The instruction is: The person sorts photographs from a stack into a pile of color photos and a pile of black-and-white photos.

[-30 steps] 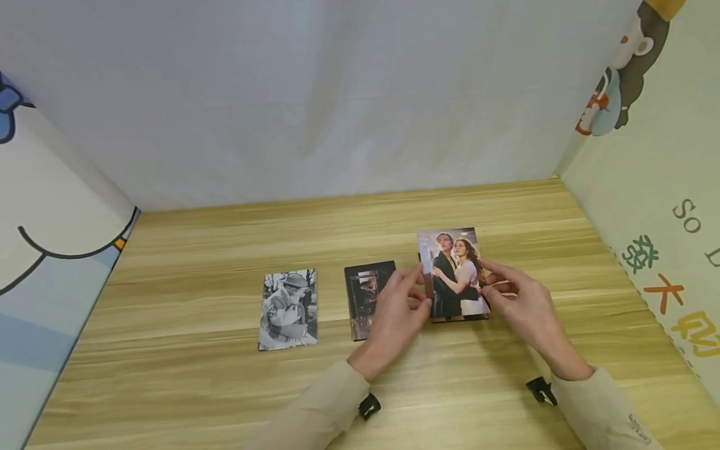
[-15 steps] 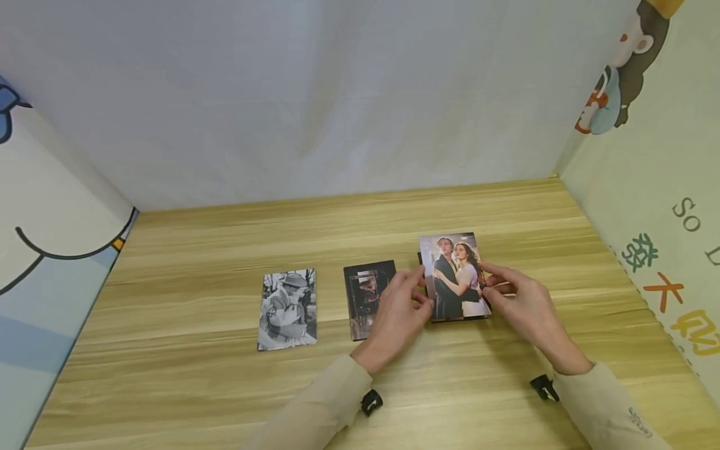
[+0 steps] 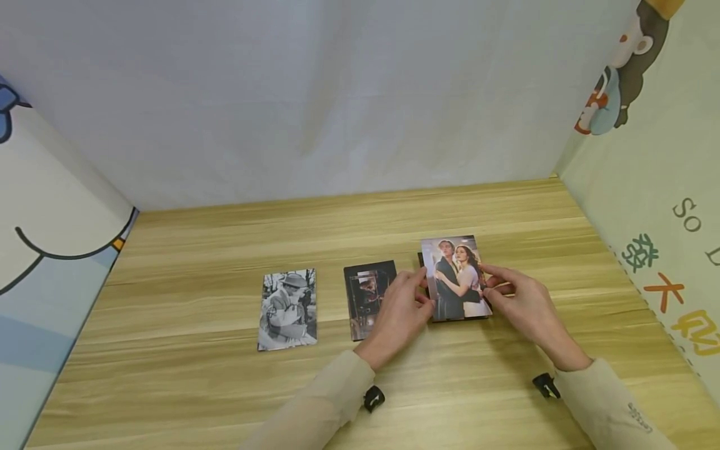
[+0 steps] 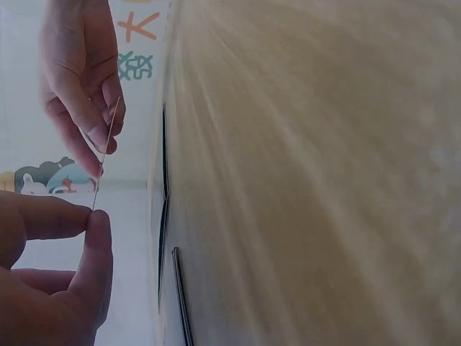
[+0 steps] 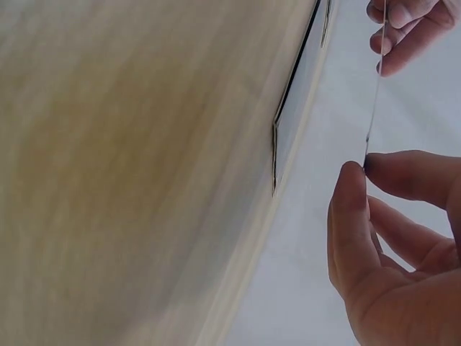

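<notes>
A colour photo card [image 3: 458, 281] of an embracing couple is held level between both hands. My left hand [image 3: 396, 315] pinches its left edge between thumb and finger, and my right hand [image 3: 529, 309] pinches the right edge. In the left wrist view the photo card [image 4: 108, 140] appears edge-on, apart from the tabletop. Beneath it lies a dark-edged card [image 3: 420, 257], mostly hidden. To the left, a dark photo card [image 3: 360, 306] lies partly under my left hand and forearm in the head view. Further left lies a black-and-white photo card [image 3: 288, 309] of a person in a hat.
All the cards lie on a wood-grain table [image 3: 185, 281]. A pale cloth wall [image 3: 337, 125] stands at the back, with printed panels [image 3: 652, 206] at the sides. Black clip-like pieces [image 3: 544, 385] show by both sleeve cuffs.
The held photo card has shifted slightly towards me and a little right, covering more of the card below. Both hands keep their pinch. The cards to the left stay put.
</notes>
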